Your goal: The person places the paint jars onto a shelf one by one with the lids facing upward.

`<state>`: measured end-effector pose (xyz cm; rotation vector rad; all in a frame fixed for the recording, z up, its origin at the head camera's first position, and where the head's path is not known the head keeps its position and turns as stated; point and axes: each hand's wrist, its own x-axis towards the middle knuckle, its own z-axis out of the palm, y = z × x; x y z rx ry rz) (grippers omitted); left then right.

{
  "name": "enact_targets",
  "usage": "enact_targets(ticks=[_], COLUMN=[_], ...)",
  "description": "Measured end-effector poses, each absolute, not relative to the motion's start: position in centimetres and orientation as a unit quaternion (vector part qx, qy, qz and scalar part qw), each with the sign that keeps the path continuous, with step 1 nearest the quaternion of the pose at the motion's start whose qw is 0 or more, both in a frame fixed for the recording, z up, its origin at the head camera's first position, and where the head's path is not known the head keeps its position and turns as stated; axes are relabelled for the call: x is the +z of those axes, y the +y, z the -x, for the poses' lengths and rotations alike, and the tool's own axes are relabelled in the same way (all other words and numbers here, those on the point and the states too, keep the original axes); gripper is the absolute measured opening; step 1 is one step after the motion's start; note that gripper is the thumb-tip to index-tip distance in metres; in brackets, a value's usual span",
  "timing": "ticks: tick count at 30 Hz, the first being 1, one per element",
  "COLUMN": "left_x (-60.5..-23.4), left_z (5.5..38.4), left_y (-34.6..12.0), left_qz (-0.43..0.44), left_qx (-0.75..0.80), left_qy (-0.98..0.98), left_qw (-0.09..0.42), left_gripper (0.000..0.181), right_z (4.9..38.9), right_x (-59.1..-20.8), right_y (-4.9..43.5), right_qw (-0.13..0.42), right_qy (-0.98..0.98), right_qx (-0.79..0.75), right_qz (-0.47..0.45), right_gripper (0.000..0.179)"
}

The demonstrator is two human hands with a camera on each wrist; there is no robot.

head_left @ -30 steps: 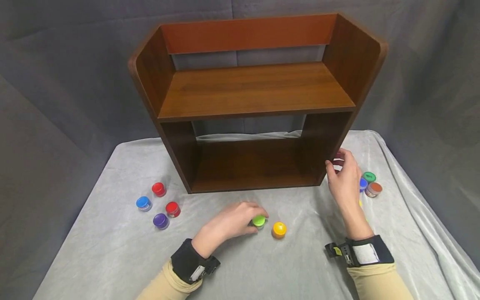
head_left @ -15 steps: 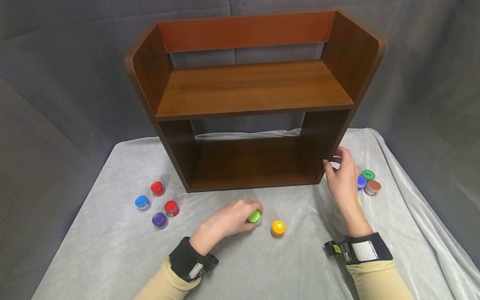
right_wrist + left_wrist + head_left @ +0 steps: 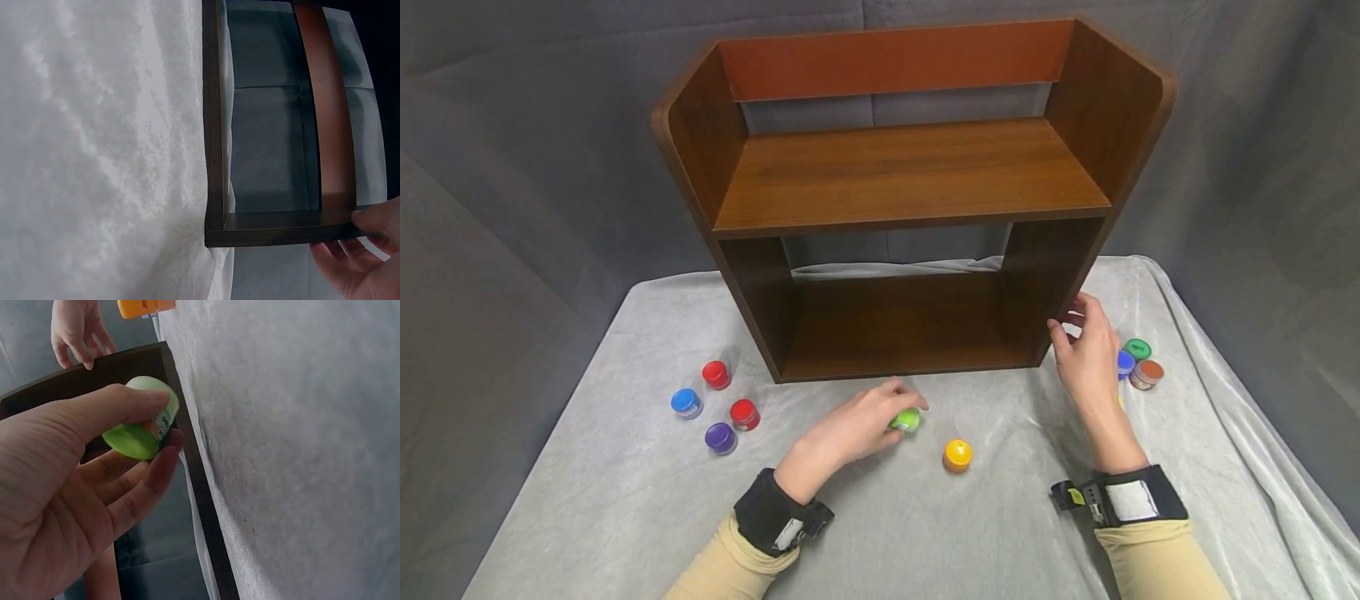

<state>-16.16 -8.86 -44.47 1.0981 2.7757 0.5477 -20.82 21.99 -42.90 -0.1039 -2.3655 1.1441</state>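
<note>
My left hand (image 3: 861, 423) pinches a small jar with a lime-green lid (image 3: 907, 420) between thumb and fingers. In the left wrist view the jar (image 3: 132, 440) is tilted, with its label partly showing and the thumb across its side. My right hand (image 3: 1086, 354) holds the right side panel of a brown wooden shelf (image 3: 910, 179). In the right wrist view the thumb lies on one face of the panel (image 3: 281, 232) and the fingers are on the other. An orange-lidded jar (image 3: 957, 456) stands on the cloth to the right of the green one.
At the left stand two red-lidded jars (image 3: 745, 413), a blue one (image 3: 687, 403) and a purple one (image 3: 721, 438). Beyond my right hand are green (image 3: 1138, 349), blue (image 3: 1125, 364) and brown (image 3: 1147, 374) jars, partly hidden. Pale cloth (image 3: 940, 542) covers the table.
My left hand has gripped the green-lidded jar, tilted it, and moved it slightly left and toward the shelf. The right hand keeps its hold on the shelf's side.
</note>
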Motion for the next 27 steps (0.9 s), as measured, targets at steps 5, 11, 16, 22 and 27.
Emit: enact_targets(ticks=[5, 11, 16, 22, 27], left_x=[-44.42, -44.34, -44.38, -44.46, -44.61], left_z=[16.21, 16.39, 16.57, 16.70, 16.79], left_y=[-9.04, -9.11, -9.18, -9.26, -9.39], left_qz=[-0.355, -0.362, -0.370, -0.350, -0.342], left_qx=[0.188, 0.192, 0.185, 0.192, 0.198], left_qy=[0.915, 0.912, 0.910, 0.917, 0.918], left_qw=[0.038, 0.005, -0.028, -0.018, -0.016], left_gripper=[0.039, 0.034, 0.030, 0.034, 0.035], right_z=[20.84, 20.84, 20.88, 20.90, 20.87], right_x=[-42.98, -42.99, -43.01, -43.09, -43.14], right_y=[22.07, 22.08, 22.10, 22.12, 22.10], right_qw=[0.254, 0.253, 0.253, 0.254, 0.258], right_qy=[-0.870, -0.871, -0.872, -0.870, -0.869], right_qx=[0.421, 0.419, 0.418, 0.420, 0.420], right_qz=[0.039, 0.039, 0.037, 0.034, 0.034], right_gripper=[0.038, 0.039, 0.039, 0.040, 0.039])
